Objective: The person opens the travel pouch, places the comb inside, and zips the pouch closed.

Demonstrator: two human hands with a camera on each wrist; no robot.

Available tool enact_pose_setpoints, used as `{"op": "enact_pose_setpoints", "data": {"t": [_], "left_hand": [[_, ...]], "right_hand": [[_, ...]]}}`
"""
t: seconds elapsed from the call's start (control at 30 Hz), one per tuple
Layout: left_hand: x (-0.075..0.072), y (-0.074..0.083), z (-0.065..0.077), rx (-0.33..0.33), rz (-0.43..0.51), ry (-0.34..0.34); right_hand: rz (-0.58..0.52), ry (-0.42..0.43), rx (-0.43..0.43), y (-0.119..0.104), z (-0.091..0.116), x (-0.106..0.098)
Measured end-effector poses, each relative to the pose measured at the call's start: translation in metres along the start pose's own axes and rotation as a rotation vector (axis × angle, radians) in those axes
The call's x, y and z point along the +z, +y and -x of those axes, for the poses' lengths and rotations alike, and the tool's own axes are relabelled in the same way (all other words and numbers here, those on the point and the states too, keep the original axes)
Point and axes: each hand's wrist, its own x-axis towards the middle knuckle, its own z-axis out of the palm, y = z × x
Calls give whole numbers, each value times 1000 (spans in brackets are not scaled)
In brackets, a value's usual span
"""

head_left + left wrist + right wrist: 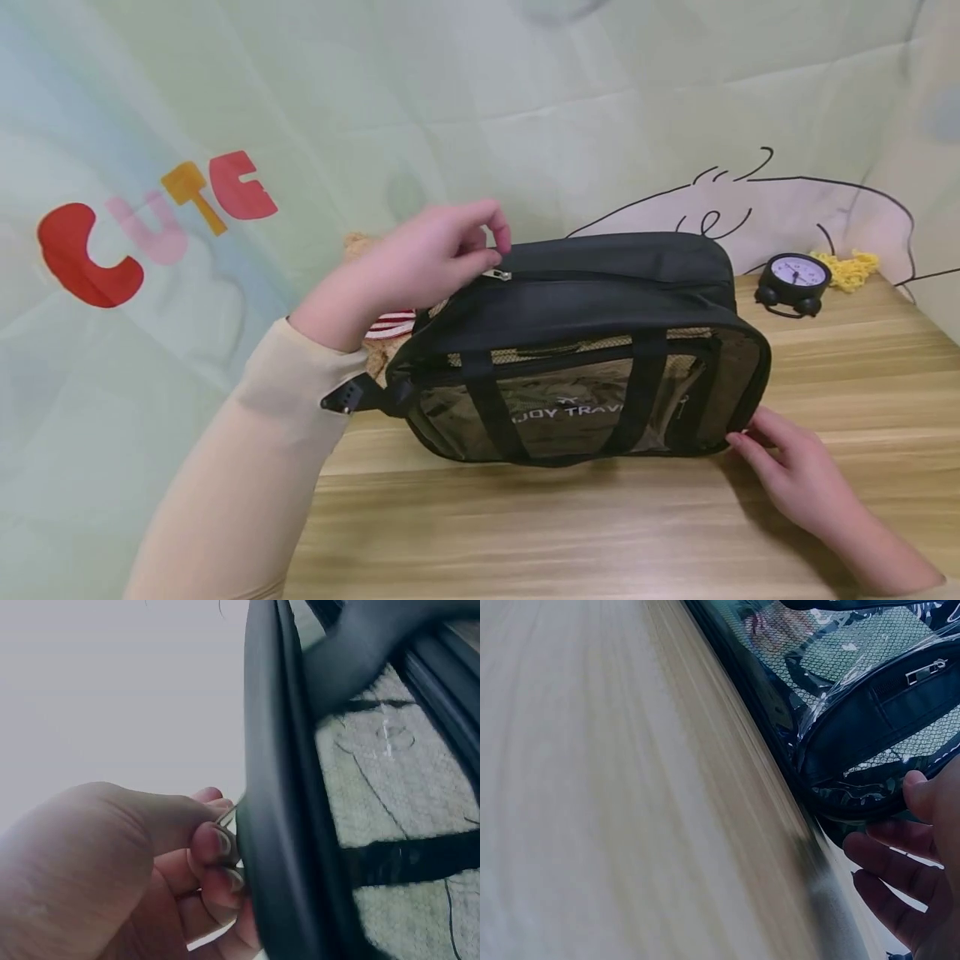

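Note:
A black travel bag [585, 304] with clear plastic panels and two dark handles stands on the wooden table. My left hand [420, 258] is at the top left of the bag and pinches the metal zipper pull [497, 273] between thumb and finger. The left wrist view shows the pull partly hidden by the fingertips, against the bag's dark edge [281, 795]. At the bag's lower right corner, my right hand [798, 475] grips the edge, thumb in front and fingers behind. A second zipper pull [925, 671] shows on the clear front in the right wrist view.
Behind the bag's left end, a plush toy [390, 325] in red-and-white stripes is mostly hidden. A black alarm clock [793, 279] and a yellow crinkly bundle [847, 270] sit at the back right. A printed curtain [450, 108] hangs behind the table [570, 533].

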Motion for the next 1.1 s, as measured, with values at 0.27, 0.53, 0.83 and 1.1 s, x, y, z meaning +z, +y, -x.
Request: {"op": "enact_pose_setpoints", "data": {"t": [0.27, 0.53, 0.83, 1.1], "left_hand": [[-4, -24, 25, -20, 159, 8], [-5, -43, 40, -47, 248, -4], [9, -70, 61, -76, 393, 70], [32, -106, 82, -94, 533, 203]], "right_hand": [[6, -17, 20, 1, 2, -1], [17, -10, 14, 1, 2, -2], [11, -9, 6, 1, 0, -2], [5, -16, 31, 3, 0, -2]]}}
